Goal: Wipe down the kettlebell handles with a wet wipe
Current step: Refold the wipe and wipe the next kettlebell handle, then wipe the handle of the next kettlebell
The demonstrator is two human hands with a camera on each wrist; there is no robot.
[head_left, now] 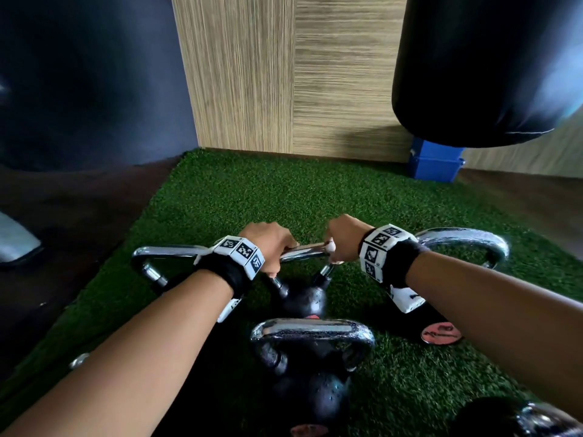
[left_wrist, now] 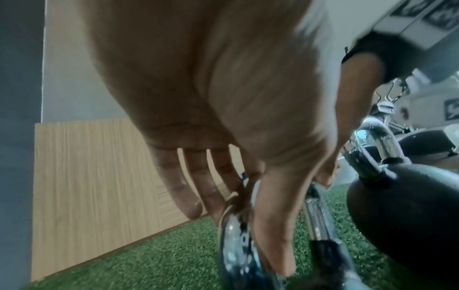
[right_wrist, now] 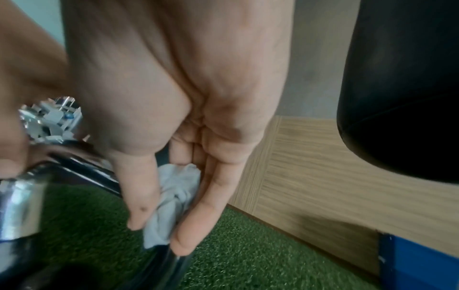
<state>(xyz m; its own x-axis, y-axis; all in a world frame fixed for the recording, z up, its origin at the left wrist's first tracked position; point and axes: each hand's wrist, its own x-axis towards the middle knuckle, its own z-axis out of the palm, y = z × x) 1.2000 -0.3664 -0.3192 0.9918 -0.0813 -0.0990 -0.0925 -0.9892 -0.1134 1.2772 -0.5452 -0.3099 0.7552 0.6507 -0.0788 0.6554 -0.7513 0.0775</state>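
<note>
Several black kettlebells with chrome handles stand on green turf. The middle kettlebell (head_left: 304, 299) has its handle (head_left: 304, 250) held at both ends. My left hand (head_left: 273, 247) grips the handle's left end; in the left wrist view its thumb (left_wrist: 273, 225) lies along the chrome bar (left_wrist: 236, 247), with the fingers on the far side. My right hand (head_left: 336, 246) pinches a crumpled white wet wipe (right_wrist: 174, 194) between thumb and fingers and holds it against the handle's right corner (right_wrist: 104, 168). In the head view only a bit of the wipe (head_left: 330, 246) shows.
A nearer kettlebell (head_left: 312, 395) stands just in front of me, others sit left (head_left: 157, 257), right (head_left: 467, 239) and bottom right (head_left: 536, 421). A black punching bag (head_left: 485, 67) hangs at upper right above a blue box (head_left: 437, 167). A wood-panel wall (head_left: 293, 74) closes the far side.
</note>
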